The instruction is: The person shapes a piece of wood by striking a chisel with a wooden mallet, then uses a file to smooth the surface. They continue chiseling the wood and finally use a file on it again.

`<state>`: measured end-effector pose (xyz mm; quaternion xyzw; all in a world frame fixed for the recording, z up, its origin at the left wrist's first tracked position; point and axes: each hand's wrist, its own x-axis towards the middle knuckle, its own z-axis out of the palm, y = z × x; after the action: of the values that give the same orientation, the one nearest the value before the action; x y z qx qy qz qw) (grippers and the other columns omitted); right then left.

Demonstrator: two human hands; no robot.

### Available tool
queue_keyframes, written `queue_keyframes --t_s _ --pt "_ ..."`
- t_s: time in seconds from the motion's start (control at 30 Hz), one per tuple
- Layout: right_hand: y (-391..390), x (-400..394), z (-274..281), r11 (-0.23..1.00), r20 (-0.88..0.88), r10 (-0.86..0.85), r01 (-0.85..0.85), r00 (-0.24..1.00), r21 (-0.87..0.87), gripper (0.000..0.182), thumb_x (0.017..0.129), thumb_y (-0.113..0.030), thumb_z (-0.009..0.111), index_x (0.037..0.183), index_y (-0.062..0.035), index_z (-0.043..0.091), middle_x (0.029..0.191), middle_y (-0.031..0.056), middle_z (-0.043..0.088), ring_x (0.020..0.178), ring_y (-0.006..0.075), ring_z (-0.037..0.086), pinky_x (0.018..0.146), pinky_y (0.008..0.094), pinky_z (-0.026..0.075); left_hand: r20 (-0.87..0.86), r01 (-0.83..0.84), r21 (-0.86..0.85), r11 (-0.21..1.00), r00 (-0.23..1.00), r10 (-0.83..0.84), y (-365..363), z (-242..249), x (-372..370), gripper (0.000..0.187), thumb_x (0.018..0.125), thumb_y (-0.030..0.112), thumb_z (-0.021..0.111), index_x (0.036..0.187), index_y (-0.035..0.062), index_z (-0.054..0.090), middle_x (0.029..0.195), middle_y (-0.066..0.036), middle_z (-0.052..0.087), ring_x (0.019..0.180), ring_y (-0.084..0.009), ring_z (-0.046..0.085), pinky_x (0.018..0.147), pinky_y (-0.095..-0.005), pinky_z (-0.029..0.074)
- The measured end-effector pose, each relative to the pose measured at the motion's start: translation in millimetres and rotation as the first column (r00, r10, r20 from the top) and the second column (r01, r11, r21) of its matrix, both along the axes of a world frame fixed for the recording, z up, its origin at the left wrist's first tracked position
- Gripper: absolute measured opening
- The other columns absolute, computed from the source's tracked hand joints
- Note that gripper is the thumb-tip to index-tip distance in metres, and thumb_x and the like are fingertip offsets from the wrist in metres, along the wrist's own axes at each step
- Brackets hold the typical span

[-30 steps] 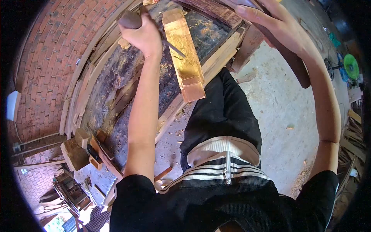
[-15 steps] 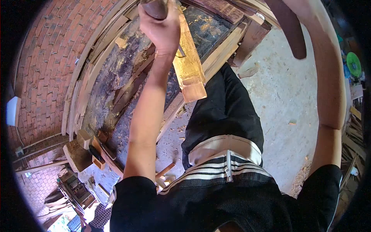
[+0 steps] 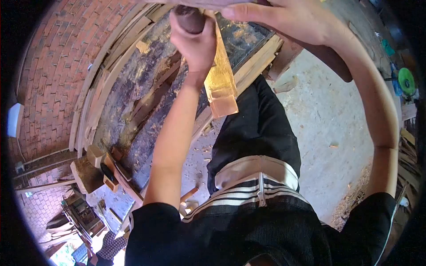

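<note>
My left hand (image 3: 195, 51) is wrapped round the thick, dark wooden handle (image 3: 191, 20) of a chisel, held upright over a pale squared timber (image 3: 222, 82). The chisel's blade is mostly hidden behind the hand. The timber lies on the bench, its near end jutting past the bench edge beside my leg. My right hand (image 3: 295, 22) is closed on a striking tool with a broad dark handle (image 3: 330, 64), just right of the chisel's top. The tool's head is largely cut off by the top of the view.
The dark workbench (image 3: 142, 128) is strewn with chips. Long boards (image 3: 95, 88) line its far side against a brick wall (image 3: 53, 80). Wood blocks and a hand plane (image 3: 108, 173) sit at the lower left. A green round object (image 3: 406, 81) and stacked wood are at right.
My right hand has come down and left with the striking tool, towards the chisel's handle. My left hand and chisel have shifted slightly right and down.
</note>
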<state>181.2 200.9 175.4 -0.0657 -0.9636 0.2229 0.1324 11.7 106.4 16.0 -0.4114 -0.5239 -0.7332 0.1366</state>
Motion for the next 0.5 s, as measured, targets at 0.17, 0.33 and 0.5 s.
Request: queue_keyframes --t_s 0.17,0.33,0.5 --pt "-12 31 -60 0.859 0.087 -0.138 0.163 0.987 -0.486 0.076 0.094 -0.05 0.06 0.153 -0.0094 0.033 0.118 0.0134 0.057 0.092 0.019 0.055 0.08 0.0357 0.042 0.308 -0.101 0.031 0.994 0.947 0.087 -20 3 -10 0.025 0.085 0.006 0.075 0.093 0.0019 0.052 0.07 -0.008 0.062 0.051 -0.0131 0.056 0.046 -0.0286 0.045" --pt "-31 76 -116 0.413 0.257 -0.325 0.381 0.91 -0.827 0.056 0.096 -0.037 0.064 0.144 -0.0128 0.048 0.075 0.0033 0.057 0.05 0.0101 0.051 0.042 0.0256 0.039 0.587 -0.344 0.209 0.915 0.793 0.165 -50 -10 -55 0.019 0.087 0.0 0.065 0.096 0.0013 0.048 0.069 -0.007 0.056 0.048 -0.0141 0.054 0.044 -0.03 0.047" --pt "-36 123 -165 0.266 0.373 -0.348 0.472 0.86 -0.841 0.04 0.097 -0.035 0.063 0.128 -0.0113 0.054 0.065 0.0018 0.053 0.043 0.0119 0.05 0.037 0.0272 0.039 0.769 -0.342 0.288 0.895 0.64 -0.002 -101 -5 -59 0.015 0.088 0.003 0.065 0.089 0.006 0.05 0.069 -0.005 0.055 0.049 -0.0147 0.053 0.043 -0.0293 0.045"
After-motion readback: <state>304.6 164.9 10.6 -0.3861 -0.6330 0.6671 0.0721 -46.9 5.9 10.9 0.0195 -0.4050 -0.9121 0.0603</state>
